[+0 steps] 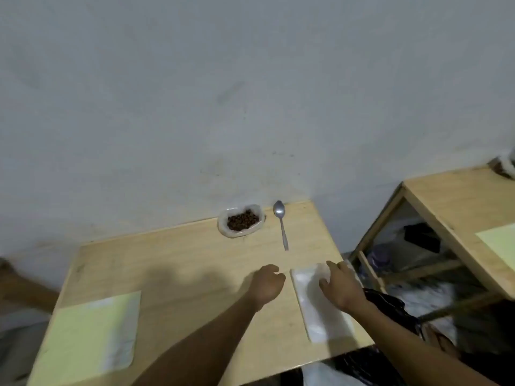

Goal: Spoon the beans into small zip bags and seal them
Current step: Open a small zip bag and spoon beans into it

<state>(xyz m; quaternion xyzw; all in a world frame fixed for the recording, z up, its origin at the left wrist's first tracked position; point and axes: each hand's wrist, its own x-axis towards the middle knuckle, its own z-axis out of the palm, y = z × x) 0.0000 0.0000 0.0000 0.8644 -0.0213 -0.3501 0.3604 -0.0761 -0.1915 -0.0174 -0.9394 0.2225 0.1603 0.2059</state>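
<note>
Bag-picking stage, by the look of it — right hand (338, 288) resting loose-fingered on the stack of zip bags (320, 302), left hand (266, 284) loosely curled, holding nothing. Beans (242, 220) and spoon (280, 222) untouched by the wall — next, peeling off one bag.

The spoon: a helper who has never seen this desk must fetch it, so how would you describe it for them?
Start at the light wooden table against the grey wall and look to its far right corner. Beside the open bag of brown beans, just to its right, lies the spoon, bowl toward the wall, handle pointing at the person. It is the only metal thing there, untouched by either hand.
</note>
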